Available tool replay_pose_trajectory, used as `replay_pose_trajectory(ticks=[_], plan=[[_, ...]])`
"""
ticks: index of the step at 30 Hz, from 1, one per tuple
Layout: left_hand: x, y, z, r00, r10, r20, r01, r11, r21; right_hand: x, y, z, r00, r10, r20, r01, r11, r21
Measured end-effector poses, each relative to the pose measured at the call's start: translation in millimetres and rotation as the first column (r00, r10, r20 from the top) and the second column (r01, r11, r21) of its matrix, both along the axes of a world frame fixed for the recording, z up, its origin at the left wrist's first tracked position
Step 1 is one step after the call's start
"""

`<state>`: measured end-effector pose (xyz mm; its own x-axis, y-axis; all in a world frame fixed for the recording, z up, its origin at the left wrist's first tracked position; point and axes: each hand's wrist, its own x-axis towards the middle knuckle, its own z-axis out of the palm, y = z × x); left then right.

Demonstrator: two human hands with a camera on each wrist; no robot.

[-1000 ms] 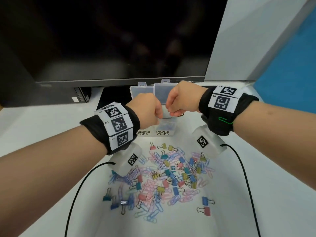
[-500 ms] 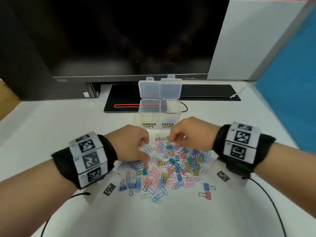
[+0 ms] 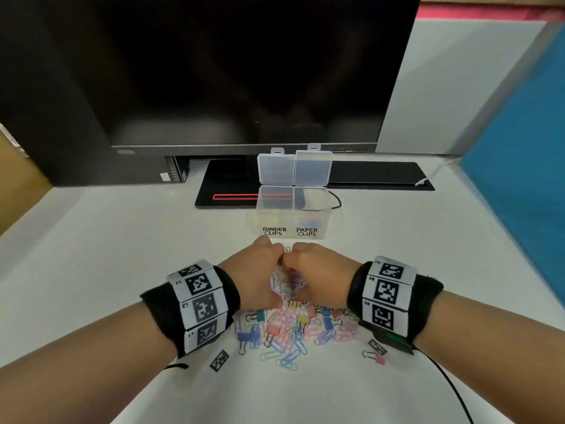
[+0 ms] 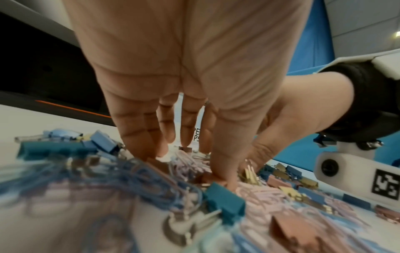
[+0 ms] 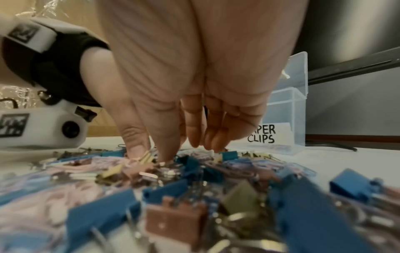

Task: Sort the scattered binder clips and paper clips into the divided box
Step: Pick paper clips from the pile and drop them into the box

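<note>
A pile of coloured binder clips and paper clips (image 3: 290, 325) lies on the white desk. Behind it stands the clear divided box (image 3: 318, 223), lids up, labelled BINDER CLIPS and PAPER CLIPS, with several clips inside. Both hands are down on the pile's far edge, knuckles nearly touching. My left hand (image 3: 253, 270) reaches down with straight fingers (image 4: 140, 147) and its thumb presses on the clips, pink paper clips lying between them. My right hand (image 5: 150, 154) brings thumb and forefinger tips together around a pale yellow binder clip (image 5: 147, 158).
A dark monitor (image 3: 244, 71) and a black flat base (image 3: 382, 175) stand behind the box. A blue partition (image 3: 526, 148) bounds the right side. A black cable (image 3: 452, 390) trails from my right wrist. A pink binder clip (image 3: 379, 359) lies apart at the right.
Both hands came down from over the box onto the pile, then slid together toward its far edge until the knuckles nearly met.
</note>
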<state>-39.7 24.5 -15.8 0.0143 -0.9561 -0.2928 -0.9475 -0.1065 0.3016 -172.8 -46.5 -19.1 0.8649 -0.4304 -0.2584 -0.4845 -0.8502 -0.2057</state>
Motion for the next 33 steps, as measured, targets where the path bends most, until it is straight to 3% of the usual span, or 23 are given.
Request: replay_pose_trajectory(ticks=[11,21,28,31,33], plan=[[-9,-4,0,0.998,-0.056,0.003,0.056,0.998,-0.024,-10,3,0,0.998,0.060,-0.023,-0.060,0.998,-0.001],[-13,-7,-3,0.998,-0.064,-0.012,0.064,0.998,-0.008,-8,2,-1,1.000,-0.026,0.010,0.026,0.999,0.021],[-9,-10,-4,0.997,-0.024,-0.067,0.024,1.000,-0.006,-8,-9,8,0.990,-0.112,0.081,0.100,0.986,0.133],[-3,-10,-1,0.989,0.046,-0.141,-0.042,0.999,0.028,-15,-20,13,0.955,-0.280,0.103,0.237,0.921,0.310],[2,-12,-1,0.977,0.093,-0.191,-0.086,0.995,0.044,-23,-28,15,0.890,-0.449,0.082,0.339,0.769,0.542]])
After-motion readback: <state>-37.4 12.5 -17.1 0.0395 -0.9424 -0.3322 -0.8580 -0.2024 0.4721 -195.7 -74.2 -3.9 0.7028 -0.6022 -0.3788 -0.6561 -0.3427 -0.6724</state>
